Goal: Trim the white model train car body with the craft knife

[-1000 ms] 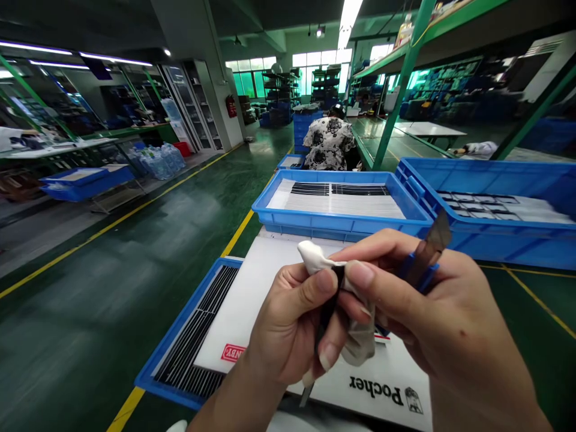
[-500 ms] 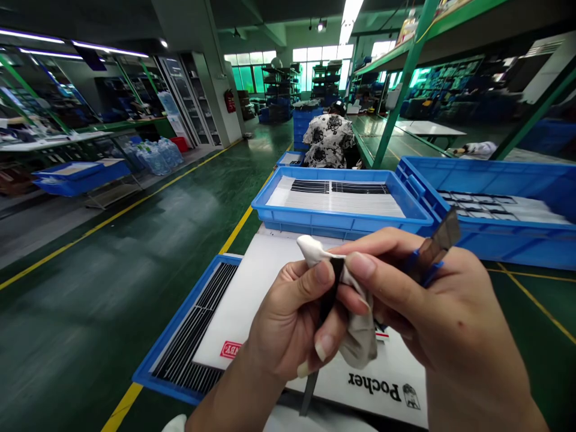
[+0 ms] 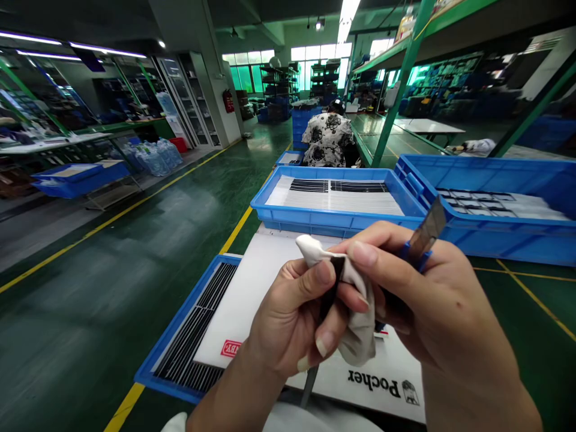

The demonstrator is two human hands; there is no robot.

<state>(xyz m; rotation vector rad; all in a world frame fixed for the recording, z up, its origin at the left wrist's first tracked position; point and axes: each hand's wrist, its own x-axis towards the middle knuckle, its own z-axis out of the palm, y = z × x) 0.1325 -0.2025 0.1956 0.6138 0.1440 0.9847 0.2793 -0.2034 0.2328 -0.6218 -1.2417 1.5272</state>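
My left hand [image 3: 294,306] is closed on a dark flat strip [image 3: 330,294], whose lower end sticks out below my fingers. My right hand [image 3: 414,288] pinches a whitish cloth [image 3: 360,324] against the top of the strip, the cloth's white tip [image 3: 308,247] lying over my left fingers. A blue utility knife [image 3: 425,237] is also tucked in my right hand, its blade end pointing up and to the right. Beneath both hands lies a white board [image 3: 247,282] with printed lettering. Part of the strip is hidden by my fingers.
A blue tray [image 3: 297,215] of white and black strips stands behind the board. Left of the board is another blue tray [image 3: 171,336] with dark strips. A large blue bin [image 3: 517,237] sits at right. A person [image 3: 328,138] sits ahead.
My right hand has shifted slightly left, and the knife in it has moved left and tilted a little. Both hands keep their hold on the strip and cloth.
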